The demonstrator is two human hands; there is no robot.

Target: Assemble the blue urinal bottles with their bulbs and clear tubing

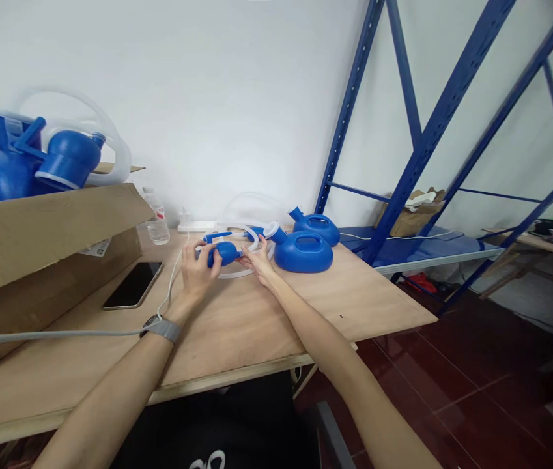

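Gripping a small blue bulb-shaped piece [225, 253] mid-table, our left hand [198, 268] curls its fingers around it; our right hand [258, 259] seems to pinch its clear tube [237, 273], though the view is small. Two blue jugs [304, 251] sit just beyond; a phone [133, 285] and cardboard box [36, 241] crowd the left. The table [354, 299] lies open towards its right edge.

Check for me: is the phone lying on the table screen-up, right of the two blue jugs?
No, the phone lies on the table left of both hands, beside the cardboard box, while the blue jugs sit to the right.
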